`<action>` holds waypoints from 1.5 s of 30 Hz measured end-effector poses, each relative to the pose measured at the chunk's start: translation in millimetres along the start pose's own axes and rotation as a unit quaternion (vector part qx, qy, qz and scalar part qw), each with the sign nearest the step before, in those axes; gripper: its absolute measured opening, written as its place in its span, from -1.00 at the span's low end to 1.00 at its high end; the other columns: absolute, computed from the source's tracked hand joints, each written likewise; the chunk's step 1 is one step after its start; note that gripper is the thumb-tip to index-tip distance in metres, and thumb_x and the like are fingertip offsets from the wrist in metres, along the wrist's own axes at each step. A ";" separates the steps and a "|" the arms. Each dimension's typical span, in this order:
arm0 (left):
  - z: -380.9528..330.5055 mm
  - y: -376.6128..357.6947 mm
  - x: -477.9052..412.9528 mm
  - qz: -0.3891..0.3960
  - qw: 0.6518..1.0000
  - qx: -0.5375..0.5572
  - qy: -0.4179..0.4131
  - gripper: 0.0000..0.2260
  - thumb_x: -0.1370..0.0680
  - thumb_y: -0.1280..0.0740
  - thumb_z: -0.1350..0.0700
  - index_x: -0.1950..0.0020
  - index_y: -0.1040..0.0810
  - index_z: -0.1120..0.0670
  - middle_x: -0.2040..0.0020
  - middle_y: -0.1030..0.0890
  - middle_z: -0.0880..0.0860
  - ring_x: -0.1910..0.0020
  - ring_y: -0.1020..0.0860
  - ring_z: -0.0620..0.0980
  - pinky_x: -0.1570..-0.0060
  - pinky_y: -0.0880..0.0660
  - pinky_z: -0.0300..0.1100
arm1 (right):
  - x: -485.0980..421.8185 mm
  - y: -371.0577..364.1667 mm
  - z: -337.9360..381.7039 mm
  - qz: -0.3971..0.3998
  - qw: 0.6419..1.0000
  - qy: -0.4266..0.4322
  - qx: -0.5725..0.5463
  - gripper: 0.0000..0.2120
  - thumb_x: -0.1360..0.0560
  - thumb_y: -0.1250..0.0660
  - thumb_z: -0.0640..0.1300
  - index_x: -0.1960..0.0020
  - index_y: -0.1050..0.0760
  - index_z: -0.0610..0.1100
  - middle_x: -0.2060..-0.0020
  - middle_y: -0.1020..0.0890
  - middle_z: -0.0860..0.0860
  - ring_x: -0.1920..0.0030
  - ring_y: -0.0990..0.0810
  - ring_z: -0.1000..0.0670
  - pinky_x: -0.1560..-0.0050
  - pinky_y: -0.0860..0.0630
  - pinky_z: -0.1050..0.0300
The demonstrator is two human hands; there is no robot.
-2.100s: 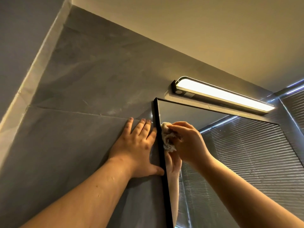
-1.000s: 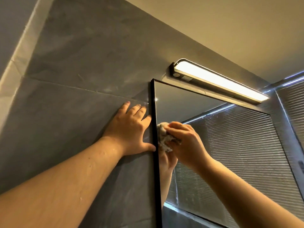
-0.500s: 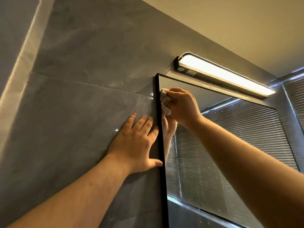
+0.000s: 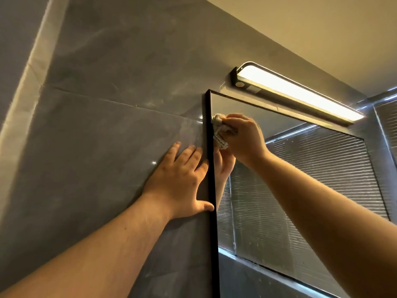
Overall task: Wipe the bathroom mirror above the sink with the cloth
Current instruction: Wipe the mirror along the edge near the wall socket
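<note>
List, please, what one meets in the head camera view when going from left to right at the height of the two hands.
Grey tiled wall → left hand flat on the wall → black mirror frame → cloth → right hand holding the cloth → mirror glass reflecting the blinds.

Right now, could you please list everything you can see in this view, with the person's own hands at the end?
mirror: one, black frame, on the wall at right, reflecting slatted blinds
cloth: one, whitish, bunched against the glass near the mirror's upper left corner
light bar: one, black housing, lit, on the wall just above the mirror
wall: grey tiles, with a pale strip at far left
ceiling: beige, top right
left hand: one, fingers spread flat on the wall, beside the mirror's left frame edge
right hand: one, grips the cloth against the glass
</note>
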State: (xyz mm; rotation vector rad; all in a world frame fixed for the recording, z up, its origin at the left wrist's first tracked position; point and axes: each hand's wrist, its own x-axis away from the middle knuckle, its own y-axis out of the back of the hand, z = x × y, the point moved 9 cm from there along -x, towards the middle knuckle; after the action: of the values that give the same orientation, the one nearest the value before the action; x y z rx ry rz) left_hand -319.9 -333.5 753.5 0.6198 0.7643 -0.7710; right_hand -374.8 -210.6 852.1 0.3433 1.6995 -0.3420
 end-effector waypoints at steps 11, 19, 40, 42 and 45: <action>-31.9 -20.6 47.7 0.061 0.997 0.051 0.025 0.02 -0.24 -0.06 -0.53 -0.44 -0.38 0.19 -0.46 -0.35 0.23 -0.48 -0.27 0.19 -0.42 -0.11 0.21 | 129.8 1.2 11.2 0.030 0.999 -0.018 -0.028 -0.76 -0.31 -0.42 -0.26 0.04 -0.71 -0.17 0.00 -0.69 -0.08 0.05 -0.64 -0.18 -0.07 -0.46 0.10; -37.3 -20.9 49.3 0.065 0.998 0.012 0.011 0.08 -0.28 -0.02 -0.58 -0.58 0.03 0.12 -0.58 0.08 0.20 -0.56 0.16 0.14 -0.46 0.27 0.22 | 206.6 4.1 8.8 0.032 0.998 -0.021 -0.044 -0.68 -0.30 -0.48 -0.28 -0.04 -0.69 -0.08 -0.06 -0.64 0.03 -0.03 -0.58 0.00 -0.18 -0.39 0.37; -47.8 -21.3 56.3 0.050 0.999 0.011 -0.001 0.01 -0.32 -0.11 -0.50 -0.56 -0.10 0.15 -0.57 -0.08 0.16 -0.56 0.00 0.12 -0.50 0.16 0.18 | 134.1 -2.8 11.0 -0.008 0.999 -0.027 -0.018 -0.77 -0.43 -0.48 -0.28 -0.08 -0.70 -0.16 -0.03 -0.69 -0.09 0.01 -0.65 -0.17 -0.10 -0.57 0.04; -47.0 -20.1 56.3 0.042 0.999 0.008 0.000 0.01 -0.33 -0.12 -0.50 -0.56 -0.07 0.15 -0.58 -0.06 0.16 -0.56 0.02 0.12 -0.50 0.16 0.18 | 142.9 -2.5 13.1 -0.013 1.000 -0.021 -0.019 -0.78 -0.44 -0.47 -0.28 -0.08 -0.69 -0.17 -0.03 -0.69 -0.09 0.02 -0.64 -0.16 -0.11 -0.50 0.14; -47.0 -21.0 56.3 0.046 0.999 0.007 0.002 0.01 -0.33 -0.13 -0.51 -0.56 -0.10 0.15 -0.57 -0.08 0.17 -0.56 0.00 0.13 -0.49 0.15 0.19 | 158.6 -1.2 12.8 -0.014 1.000 -0.016 -0.020 -0.77 -0.42 -0.48 -0.31 -0.06 -0.69 -0.18 -0.02 -0.69 -0.10 0.04 -0.65 -0.17 -0.11 -0.56 0.02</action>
State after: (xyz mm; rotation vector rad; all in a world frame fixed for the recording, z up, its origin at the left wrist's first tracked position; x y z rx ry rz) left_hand -326.7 -332.5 677.5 0.6642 0.7290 -0.6917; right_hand -387.6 -211.7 693.5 0.2837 1.6790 -0.3310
